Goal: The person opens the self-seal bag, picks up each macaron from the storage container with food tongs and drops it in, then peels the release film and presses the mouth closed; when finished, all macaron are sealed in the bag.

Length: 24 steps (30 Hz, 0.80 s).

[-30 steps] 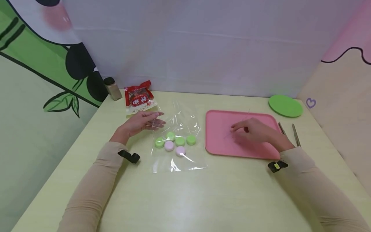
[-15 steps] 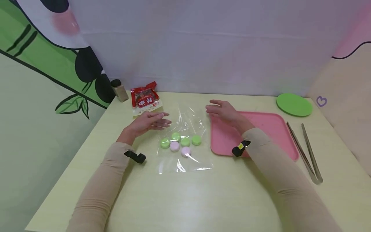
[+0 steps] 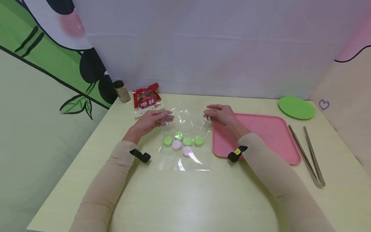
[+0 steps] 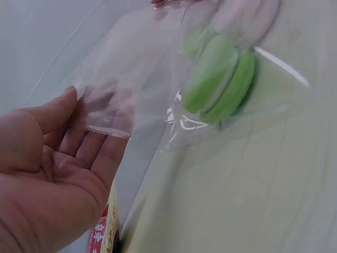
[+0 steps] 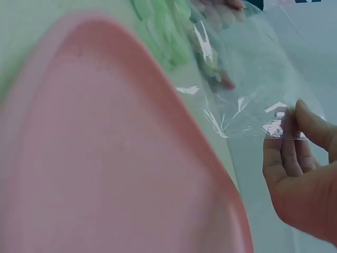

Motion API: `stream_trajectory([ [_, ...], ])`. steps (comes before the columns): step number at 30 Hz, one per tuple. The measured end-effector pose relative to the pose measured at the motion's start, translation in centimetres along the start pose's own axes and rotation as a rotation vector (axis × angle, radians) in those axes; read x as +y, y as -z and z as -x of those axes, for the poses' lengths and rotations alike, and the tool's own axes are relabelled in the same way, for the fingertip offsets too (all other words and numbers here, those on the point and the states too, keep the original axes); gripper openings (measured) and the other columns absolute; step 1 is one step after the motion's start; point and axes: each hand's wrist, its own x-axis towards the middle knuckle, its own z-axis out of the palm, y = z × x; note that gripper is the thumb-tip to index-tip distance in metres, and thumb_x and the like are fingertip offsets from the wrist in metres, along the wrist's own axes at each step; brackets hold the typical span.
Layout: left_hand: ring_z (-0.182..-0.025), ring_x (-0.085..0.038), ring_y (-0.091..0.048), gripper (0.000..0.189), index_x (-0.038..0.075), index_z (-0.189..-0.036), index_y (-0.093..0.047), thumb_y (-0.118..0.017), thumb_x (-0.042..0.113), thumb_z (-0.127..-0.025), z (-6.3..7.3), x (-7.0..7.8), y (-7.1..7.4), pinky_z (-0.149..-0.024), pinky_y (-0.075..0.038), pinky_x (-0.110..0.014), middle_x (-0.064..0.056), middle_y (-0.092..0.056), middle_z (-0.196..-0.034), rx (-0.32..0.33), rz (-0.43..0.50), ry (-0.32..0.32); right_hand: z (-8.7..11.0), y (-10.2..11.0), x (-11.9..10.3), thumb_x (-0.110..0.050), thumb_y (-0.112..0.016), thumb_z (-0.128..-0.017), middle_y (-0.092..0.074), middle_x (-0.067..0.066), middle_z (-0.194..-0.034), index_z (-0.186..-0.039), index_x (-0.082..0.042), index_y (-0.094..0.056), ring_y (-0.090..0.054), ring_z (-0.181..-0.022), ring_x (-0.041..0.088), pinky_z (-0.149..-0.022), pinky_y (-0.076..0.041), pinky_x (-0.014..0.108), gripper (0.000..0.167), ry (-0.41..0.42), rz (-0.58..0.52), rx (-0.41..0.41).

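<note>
A clear plastic bag (image 3: 185, 164) lies on the table with several green macarons (image 3: 187, 141) and two pale purple macarons (image 3: 176, 145) inside. Its far end is raised between the two hands. My left hand (image 3: 153, 121) pinches the left corner of that end; in the left wrist view the thumb is in front of the film and the fingers are behind it. At the right corner, my right hand (image 3: 221, 115) pinches the film between thumb and fingers, beside the pink tray's (image 3: 261, 138) far left corner.
Metal tongs (image 3: 315, 161) lie right of the tray, and a green round plate (image 3: 296, 107) sits at the back right. Behind the left hand are a red snack packet (image 3: 147, 100) and a dark-capped jar (image 3: 122, 91). A cloth backdrop (image 3: 203, 64) borders the table's far edge.
My right hand has moved left from above the pink tray to the bag's far right corner and now pinches it. The bag's far end has risen. My left hand stays at the left corner.
</note>
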Motion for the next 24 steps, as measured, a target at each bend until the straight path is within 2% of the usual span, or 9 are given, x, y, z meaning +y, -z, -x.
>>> stream_trajectory([
  [4, -0.114, -0.022, -0.067, 0.051, -0.006, -0.143, -0.049, -0.057, 0.025, -0.104, -0.4, 0.3, -0.4, -0.095, -0.052, -0.033, -0.012, -0.069, -0.124, 0.026, 0.044, -0.02, 0.8, 0.3, -0.2, 0.0, -0.074, -0.089, -0.074, 0.009, -0.096, -0.135, 0.007, -0.056, -0.074, -0.085, 0.019, -0.085, -0.057, 0.034, 0.05, 0.011, -0.036, 0.035],
  [7, -0.111, -0.024, -0.068, 0.049, -0.003, -0.144, -0.05, -0.058, 0.024, -0.103, -0.5, 0.4, -0.7, -0.094, -0.053, -0.034, -0.014, -0.07, -0.122, 0.032, 0.074, -0.035, 1.0, 0.5, -0.2, 0.0, -0.073, -0.09, -0.073, 0.01, -0.096, -0.133, 0.009, -0.057, -0.073, -0.086, 0.021, -0.087, -0.057, 0.035, 0.046, 0.016, -0.062, 0.046],
  [10, -0.109, -0.025, -0.069, 0.048, 0.001, -0.145, -0.05, -0.057, 0.023, -0.103, -0.6, 0.4, -0.8, -0.093, -0.054, -0.035, -0.014, -0.071, -0.12, 0.036, 0.081, -0.04, 1.1, 0.7, -0.1, -0.001, -0.07, -0.092, -0.074, 0.009, -0.094, -0.133, 0.011, -0.056, -0.073, -0.086, 0.021, -0.085, -0.057, 0.034, 0.044, 0.025, -0.055, 0.053],
  [16, -0.106, -0.027, -0.07, 0.058, -0.002, -0.148, -0.045, -0.058, 0.032, -0.103, -0.7, 0.5, -1.0, -0.091, -0.055, -0.037, -0.016, -0.071, -0.119, 0.04, 0.048, -0.036, 1.3, 0.9, 0.1, -0.004, -0.071, -0.092, -0.075, 0.008, -0.093, -0.132, 0.01, -0.057, -0.074, -0.087, 0.021, -0.079, -0.059, 0.031, 0.044, 0.032, -0.014, 0.069],
  [20, -0.105, -0.026, -0.071, 0.056, -0.002, -0.143, -0.052, -0.062, 0.033, -0.1, -0.6, 0.5, -1.1, -0.091, -0.054, -0.038, -0.014, -0.072, -0.117, 0.083, 0.077, -0.059, 1.6, 1.0, 0.1, -0.004, -0.071, -0.092, -0.075, 0.008, -0.093, -0.131, 0.01, -0.059, -0.074, -0.083, 0.018, -0.077, -0.059, 0.031, 0.043, 0.043, 0.018, 0.073],
  [24, -0.103, -0.021, -0.071, 0.048, -0.009, -0.135, -0.057, -0.064, 0.024, -0.1, -0.4, 0.4, -1.4, -0.091, -0.054, -0.038, -0.009, -0.074, -0.11, 0.141, 0.137, -0.124, 1.7, 1.2, 0.2, -0.003, -0.071, -0.093, -0.075, 0.008, -0.091, -0.13, 0.011, -0.059, -0.074, -0.081, 0.018, -0.076, -0.059, 0.031, 0.041, 0.05, 0.009, 0.067],
])
